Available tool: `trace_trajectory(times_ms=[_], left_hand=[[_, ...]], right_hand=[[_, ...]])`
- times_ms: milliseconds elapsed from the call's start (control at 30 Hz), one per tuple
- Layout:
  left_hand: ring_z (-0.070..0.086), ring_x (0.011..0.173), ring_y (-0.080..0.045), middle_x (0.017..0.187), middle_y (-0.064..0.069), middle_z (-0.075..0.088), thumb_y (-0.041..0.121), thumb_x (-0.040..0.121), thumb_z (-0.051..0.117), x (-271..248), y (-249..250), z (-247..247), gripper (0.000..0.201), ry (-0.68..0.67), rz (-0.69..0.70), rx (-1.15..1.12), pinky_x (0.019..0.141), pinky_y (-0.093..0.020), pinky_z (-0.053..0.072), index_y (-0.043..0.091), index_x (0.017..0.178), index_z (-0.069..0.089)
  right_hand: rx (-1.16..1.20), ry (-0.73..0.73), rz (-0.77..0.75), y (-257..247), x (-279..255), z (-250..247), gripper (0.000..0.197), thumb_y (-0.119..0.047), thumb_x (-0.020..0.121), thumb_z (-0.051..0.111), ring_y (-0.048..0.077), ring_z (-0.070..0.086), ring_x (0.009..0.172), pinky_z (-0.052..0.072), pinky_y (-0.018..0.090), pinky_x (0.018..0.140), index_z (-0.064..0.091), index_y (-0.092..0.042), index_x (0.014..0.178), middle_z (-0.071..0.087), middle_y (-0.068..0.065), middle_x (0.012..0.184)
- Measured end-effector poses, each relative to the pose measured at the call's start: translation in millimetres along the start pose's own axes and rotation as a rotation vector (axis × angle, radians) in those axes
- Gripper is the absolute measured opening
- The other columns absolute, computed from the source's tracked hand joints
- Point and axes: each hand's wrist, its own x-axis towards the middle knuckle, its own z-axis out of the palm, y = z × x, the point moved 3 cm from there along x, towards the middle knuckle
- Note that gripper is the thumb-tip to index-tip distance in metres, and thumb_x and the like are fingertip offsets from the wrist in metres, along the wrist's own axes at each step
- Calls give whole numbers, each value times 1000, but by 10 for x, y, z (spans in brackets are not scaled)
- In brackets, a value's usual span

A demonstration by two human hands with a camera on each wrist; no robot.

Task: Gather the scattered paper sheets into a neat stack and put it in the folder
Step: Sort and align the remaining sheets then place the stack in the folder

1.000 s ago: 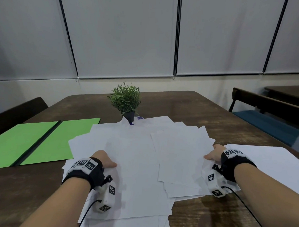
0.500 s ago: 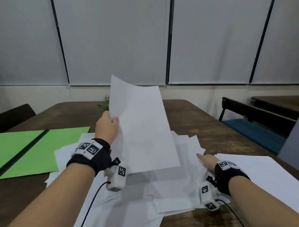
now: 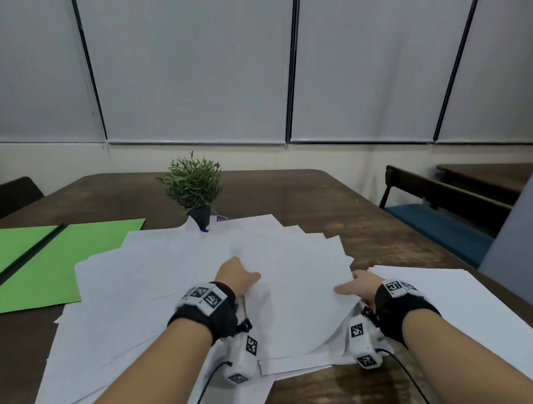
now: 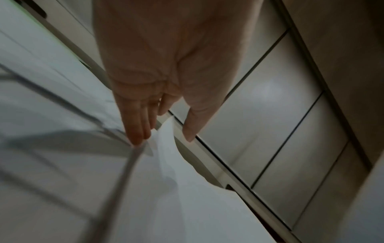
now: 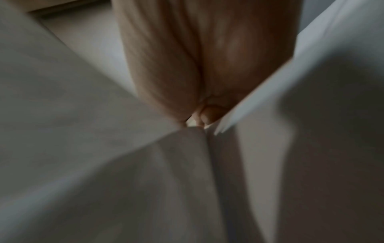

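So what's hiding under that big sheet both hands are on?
More white sheets fan out from under the top sheet, on the brown table. The left hand and right hand touch it. Anything deeper is covered.

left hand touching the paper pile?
Touching. In the left wrist view, the left hand has its fingertips pressed on the paper sheets; the head view agrees.
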Motion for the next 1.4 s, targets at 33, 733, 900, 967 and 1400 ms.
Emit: trace_trajectory(times_ms=[33, 733, 900, 967, 1400], left_hand=[[52, 121, -31, 133, -14, 51, 30, 88, 62, 22, -93, -120, 59, 24, -31, 8, 99, -32, 45, -1, 134, 42], [62, 99, -27, 99, -7, 64, 64, 61, 76, 114, -1701, -1300, 63, 162, -503, 393, 86, -32, 52, 10, 89, 58], [58, 107, -21, 105, -1, 63, 76, 69, 59, 85, -1708, -1354, 67, 170, -488, 442, 95, -29, 47, 15, 96, 62], [58, 110, -18, 112, 0, 64, 76, 76, 51, 133, -1749, -1349, 70, 160, -497, 400, 97, -26, 46, 15, 110, 64], [56, 80, -29, 88, -16, 62, 14, 84, 65, 151, -1787, -1453, 17, 297, -405, 282, 66, -28, 41, 2, 76, 55]], right_hand=[[-96, 17, -7, -10, 0, 3, 37, -18, 70, 80, 31, 67, 97, 53, 43, 91, 70, -2, 103, 71, 12, 104], [-207, 29, 2, -48, 115, 32, 18, -17, 77, 76, 26, 65, 97, 51, 38, 93, 67, -13, 91, 69, 6, 99], [-217, 26, -10, -30, 114, 21, 11, -18, 77, 76, 24, 65, 95, 50, 38, 96, 66, -18, 80, 70, 2, 94], [-219, 25, -11, -38, 107, 27, 11, -18, 77, 76, 24, 65, 95, 50, 38, 95, 66, -19, 78, 70, 1, 93], [-218, 28, -4, -30, 105, 31, 23, -18, 70, 78, 27, 66, 95, 50, 44, 96, 68, -13, 90, 71, 6, 97]])
